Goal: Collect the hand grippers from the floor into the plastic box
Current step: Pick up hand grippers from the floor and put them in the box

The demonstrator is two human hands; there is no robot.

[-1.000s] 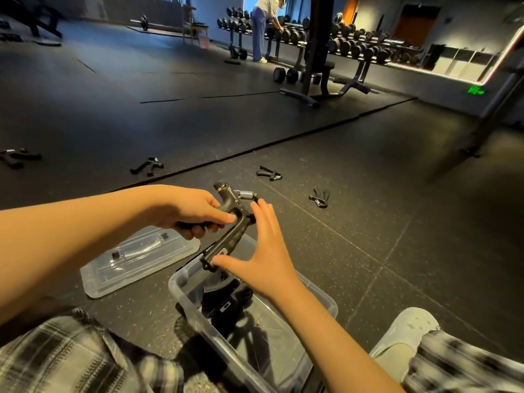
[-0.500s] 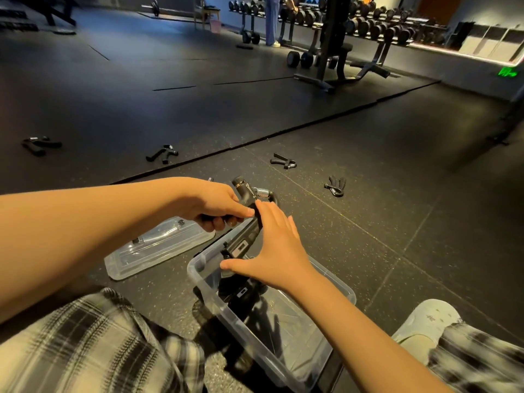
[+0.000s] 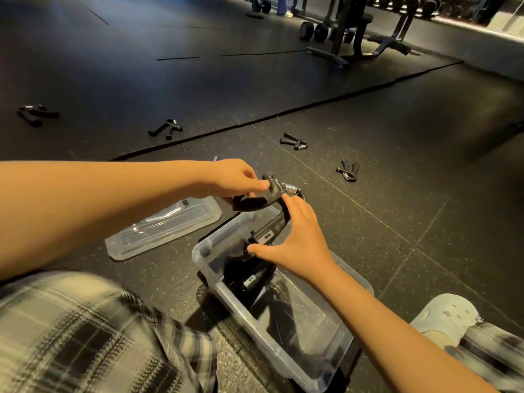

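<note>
A black hand gripper (image 3: 273, 191) with a steel spring hangs over the far end of the clear plastic box (image 3: 286, 354). My left hand (image 3: 236, 178) pinches its upper handle near the knob. My right hand (image 3: 297, 239) lies along the lower handle with fingers straight, thumb at the handle's end inside the box. More black grippers (image 3: 249, 275) lie in the box. Several others are scattered over the floor: one (image 3: 293, 140), another (image 3: 348, 169), a third (image 3: 166, 128), and a far-left one (image 3: 35, 113).
The box's clear lid (image 3: 163, 228) lies flat on the black rubber floor to the left. My plaid-trousered knees frame the box, a pale shoe (image 3: 448, 316) at right. Weight racks and a bench (image 3: 346, 29) stand far back.
Both hands have lowered the gripper a little toward the box. My left hand shifted from wrapping the handle to pinching near the knob. The view tipped downward.
</note>
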